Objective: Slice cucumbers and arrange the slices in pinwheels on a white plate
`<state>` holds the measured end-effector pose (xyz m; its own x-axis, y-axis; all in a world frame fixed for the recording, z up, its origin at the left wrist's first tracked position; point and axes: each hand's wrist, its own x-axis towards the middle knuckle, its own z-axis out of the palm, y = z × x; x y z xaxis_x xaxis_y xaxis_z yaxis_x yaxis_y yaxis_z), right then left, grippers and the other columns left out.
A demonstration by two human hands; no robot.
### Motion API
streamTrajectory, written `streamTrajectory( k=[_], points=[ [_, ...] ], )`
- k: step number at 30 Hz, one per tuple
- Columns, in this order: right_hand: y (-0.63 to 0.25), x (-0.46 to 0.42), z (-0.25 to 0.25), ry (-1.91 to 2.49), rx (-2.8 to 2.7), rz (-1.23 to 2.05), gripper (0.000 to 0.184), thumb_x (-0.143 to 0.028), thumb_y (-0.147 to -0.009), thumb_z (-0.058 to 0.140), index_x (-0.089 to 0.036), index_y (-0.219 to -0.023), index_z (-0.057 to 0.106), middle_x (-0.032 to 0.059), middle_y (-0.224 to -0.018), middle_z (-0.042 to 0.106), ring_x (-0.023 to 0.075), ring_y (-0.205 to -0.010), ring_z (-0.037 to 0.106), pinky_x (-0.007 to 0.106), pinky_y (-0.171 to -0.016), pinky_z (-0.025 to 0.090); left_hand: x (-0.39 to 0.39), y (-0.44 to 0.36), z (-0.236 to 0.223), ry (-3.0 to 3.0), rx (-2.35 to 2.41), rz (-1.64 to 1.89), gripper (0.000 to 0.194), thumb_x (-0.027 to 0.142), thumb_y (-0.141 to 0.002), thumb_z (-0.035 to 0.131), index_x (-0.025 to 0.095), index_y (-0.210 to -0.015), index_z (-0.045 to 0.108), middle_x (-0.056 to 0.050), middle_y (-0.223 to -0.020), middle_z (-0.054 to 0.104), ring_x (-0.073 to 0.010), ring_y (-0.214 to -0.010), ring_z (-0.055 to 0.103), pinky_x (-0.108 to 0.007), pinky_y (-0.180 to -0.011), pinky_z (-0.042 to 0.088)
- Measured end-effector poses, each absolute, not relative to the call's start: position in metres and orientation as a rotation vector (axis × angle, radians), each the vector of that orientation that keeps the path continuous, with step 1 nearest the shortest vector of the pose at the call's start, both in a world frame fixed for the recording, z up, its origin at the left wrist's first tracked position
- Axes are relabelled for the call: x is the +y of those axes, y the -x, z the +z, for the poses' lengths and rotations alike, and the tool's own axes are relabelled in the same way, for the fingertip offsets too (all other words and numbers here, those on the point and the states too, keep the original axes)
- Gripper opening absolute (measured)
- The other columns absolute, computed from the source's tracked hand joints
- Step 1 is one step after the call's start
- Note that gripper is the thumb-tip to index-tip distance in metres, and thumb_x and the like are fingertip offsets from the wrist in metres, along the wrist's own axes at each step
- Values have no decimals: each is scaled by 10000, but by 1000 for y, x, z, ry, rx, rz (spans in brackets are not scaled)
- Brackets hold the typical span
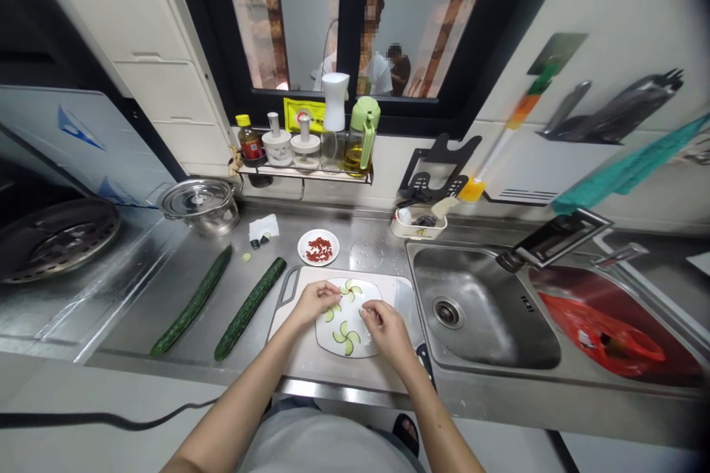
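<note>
A white squarish plate (pixel 325 342) rests on the cutting board (pixel 299 369). Thin cucumber slices (pixel 347 338) lie on it in pinwheel flower shapes, one at the front and one at the back with a red centre. Over the plate's left side, my left hand (pixel 317 303) has its fingers drawn together beside more slices, partly covering them. My right hand (pixel 385 325) pinches over the right side of the plate; what its fingertips hold is too small to name. A small white dish (pixel 302 255) of chopped red bits (pixel 319 249) stands behind the board.
Two whole cucumbers (pixel 194 303) lie left of the board. A knife (pixel 407 303) lies along the board's right edge, beside the sink (pixel 482 340). A lidded steel pot (pixel 203 207) stands back left. Condiments fill the shelf (pixel 305 174). A red plastic bag (pixel 604 340) sits in the right basin.
</note>
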<state>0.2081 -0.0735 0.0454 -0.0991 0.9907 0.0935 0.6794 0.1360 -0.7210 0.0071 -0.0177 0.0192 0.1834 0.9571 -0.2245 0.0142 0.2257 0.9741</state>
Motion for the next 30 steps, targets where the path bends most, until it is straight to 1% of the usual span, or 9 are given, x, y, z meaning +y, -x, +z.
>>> streamTrajectory(
  k=[2,5,10,14,23,27,30],
  points=[
    [-204,-75,47,1566,-1895,712,238,-313,-883,445,-190,-917,646,73,-883,657,190,-834,584,293,-756,437,-32,-12,18,-1184,1143,881,354,406,-597,798,115,-766,686,-45,-673,670,-140,-649,601,-246,-622,453],
    [-198,-78,50,1516,-1983,731,204,-276,-885,459,-200,-907,647,63,-891,644,190,-870,573,305,-800,430,-45,-16,20,-1270,1137,881,290,378,-641,769,123,-750,686,-42,-698,673,-145,-685,598,-254,-655,460],
    [-192,-84,56,1468,-2058,759,182,-257,-902,472,-204,-832,632,43,-865,628,180,-863,557,299,-797,420,-57,-14,29,-1340,1133,846,240,337,-686,732,131,-793,670,-34,-739,669,-132,-682,582,-245,-657,447],
    [-191,-87,58,1432,-2086,765,165,-273,-912,488,-209,-867,633,38,-884,627,178,-880,554,297,-798,415,-61,-10,36,-1375,1104,813,233,337,-713,712,133,-807,654,-24,-726,649,-116,-658,557,-230,-637,423],
    [-189,-90,56,1426,-2108,731,128,-244,-895,517,-204,-820,613,38,-892,623,171,-873,547,282,-776,406,-69,-9,46,-1364,1093,799,304,383,-688,739,134,-832,641,-4,-683,625,-115,-646,553,-231,-638,410],
    [-189,-90,60,1422,-2152,719,132,-228,-887,516,-198,-803,613,36,-867,618,164,-856,541,271,-770,393,-70,-9,47,-1382,1095,790,303,382,-677,741,138,-829,645,-2,-670,623,-119,-639,555,-234,-638,412],
    [-189,-88,62,1458,-2157,723,142,-220,-881,507,-199,-795,617,29,-832,612,159,-826,536,259,-748,382,-68,-7,44,-1400,1118,798,271,355,-698,716,143,-855,653,-1,-677,625,-123,-651,563,-234,-649,413]
  ],
)
